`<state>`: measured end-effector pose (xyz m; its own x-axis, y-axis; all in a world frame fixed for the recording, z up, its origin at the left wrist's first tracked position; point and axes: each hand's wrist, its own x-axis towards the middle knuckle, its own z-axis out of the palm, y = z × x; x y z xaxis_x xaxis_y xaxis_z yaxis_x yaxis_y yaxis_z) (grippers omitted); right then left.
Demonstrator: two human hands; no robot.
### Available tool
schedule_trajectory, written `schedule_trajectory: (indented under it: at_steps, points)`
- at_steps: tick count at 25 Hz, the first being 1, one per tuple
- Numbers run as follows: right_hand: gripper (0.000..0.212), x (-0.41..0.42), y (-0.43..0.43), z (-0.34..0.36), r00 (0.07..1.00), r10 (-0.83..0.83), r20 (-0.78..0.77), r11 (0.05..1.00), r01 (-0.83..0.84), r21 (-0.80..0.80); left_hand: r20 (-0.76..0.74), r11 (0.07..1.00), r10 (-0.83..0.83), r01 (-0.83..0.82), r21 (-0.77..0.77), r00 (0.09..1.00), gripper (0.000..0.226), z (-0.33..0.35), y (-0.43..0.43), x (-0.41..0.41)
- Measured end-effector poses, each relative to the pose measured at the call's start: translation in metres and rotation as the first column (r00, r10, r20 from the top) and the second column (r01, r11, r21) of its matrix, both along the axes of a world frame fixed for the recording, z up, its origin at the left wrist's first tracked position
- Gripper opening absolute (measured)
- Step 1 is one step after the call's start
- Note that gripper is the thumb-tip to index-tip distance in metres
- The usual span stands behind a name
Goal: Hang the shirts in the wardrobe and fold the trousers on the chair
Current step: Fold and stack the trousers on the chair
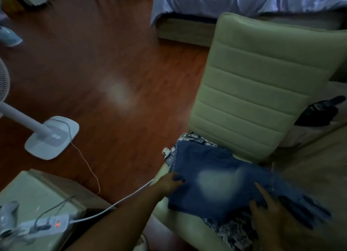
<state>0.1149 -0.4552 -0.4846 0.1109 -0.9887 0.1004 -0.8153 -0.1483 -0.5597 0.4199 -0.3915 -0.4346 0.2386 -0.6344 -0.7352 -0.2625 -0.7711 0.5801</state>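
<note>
Faded blue jeans lie folded on the seat of a pale green padded chair, on top of a navy-and-white patterned garment. My left hand holds the left edge of the jeans, thumb on top of the denim. At the lower right my right hand rests on the jeans with its fingers spread. The picture is blurred by motion. No wardrobe or shirt on a hanger is in view.
A white standing fan stands on the wooden floor at the left. A power strip with a white cable sits on a low unit at the bottom left. A bed with blue sheets is behind the chair. A black object lies right of the chair.
</note>
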Motion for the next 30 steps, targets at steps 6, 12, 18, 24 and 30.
schedule_trajectory:
  at_steps: [6, 12, 18, 24, 30]
  points:
    - [0.033, 0.032, 0.001, 0.022, 0.971, 0.227, -0.078, 0.961, -0.236, -0.146, -0.128, 0.999, 0.041, -0.046, -0.030, 0.991, 0.027, -0.013, 0.008, -0.003]
    - [0.065, 0.052, -0.010, 0.003, 0.699, 0.595, -0.397, 0.716, -0.685, -0.132, -0.313, 0.965, 0.230, -0.257, -0.048, 0.922, 0.020, -0.016, -0.018, 0.007]
    - [0.044, 0.087, -0.015, -0.023, 0.418, 0.751, -0.512, 0.421, -0.900, -0.117, -0.627, 0.915, 0.328, -0.403, 0.025, 0.706, 0.073, -0.011, -0.057, 0.021]
    - [0.060, 0.079, 0.007, -0.037, 0.456, 0.803, -0.385, 0.526, -0.845, 0.098, -0.541, 0.983, 0.164, -0.185, 0.016, 0.825, 0.051, -0.042, -0.045, 0.032]
    - [0.089, 0.071, 0.009, -0.050, 0.602, 0.704, -0.377, 0.685, -0.716, 0.134, -0.466, 0.934, 0.280, -0.350, -0.069, 0.839, 0.043, -0.071, -0.041, 0.024]
